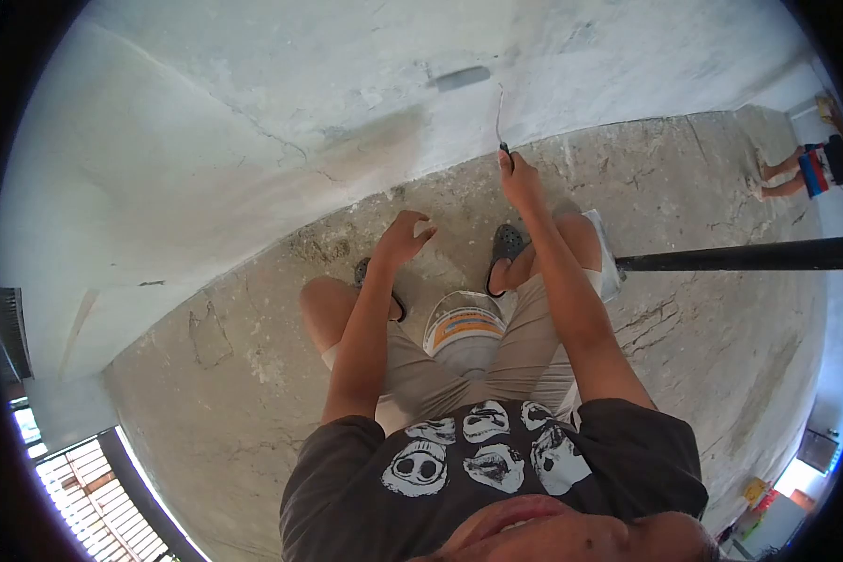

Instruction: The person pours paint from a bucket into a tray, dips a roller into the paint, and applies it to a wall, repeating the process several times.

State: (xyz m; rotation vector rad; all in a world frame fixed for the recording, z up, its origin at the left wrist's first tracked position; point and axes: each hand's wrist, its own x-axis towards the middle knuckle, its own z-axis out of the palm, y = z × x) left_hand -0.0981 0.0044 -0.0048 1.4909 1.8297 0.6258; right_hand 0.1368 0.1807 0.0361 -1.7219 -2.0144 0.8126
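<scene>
My right hand (520,180) is closed around the dark handle of a thin-bladed tool (500,122), which points up toward the pale wall (347,84). The blade looks edge-on, close to the wall. Nothing is in my left hand (403,238), held over the floor with its fingers bent and apart. A grey wet-looking patch (463,79) marks the wall just left of the tool tip. Between my legs stands a white bucket (466,335) with an orange and blue label.
The worn concrete floor (225,375) meets the wall in front of my feet. A black pole (740,256) crosses from the right. Another person's legs (783,178) show at the far right. A barred window (98,496) is at the lower left.
</scene>
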